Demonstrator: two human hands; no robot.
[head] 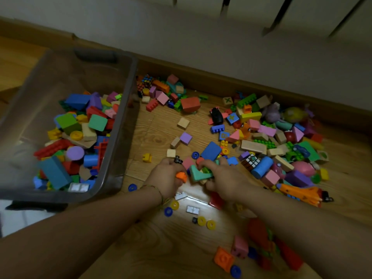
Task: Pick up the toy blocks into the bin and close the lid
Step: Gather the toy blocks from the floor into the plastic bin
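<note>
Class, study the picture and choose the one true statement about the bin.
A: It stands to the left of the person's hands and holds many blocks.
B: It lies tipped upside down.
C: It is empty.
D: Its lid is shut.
A: the bin stands open, left of the left hand, which grips an orange block, and the right hand, which grips a teal block; coloured blocks are heaped inside it.

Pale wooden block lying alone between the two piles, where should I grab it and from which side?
Pinch the wooden block across two opposite side faces, coming down from above: it lies flat on the floor with nothing touching its sides.
</note>
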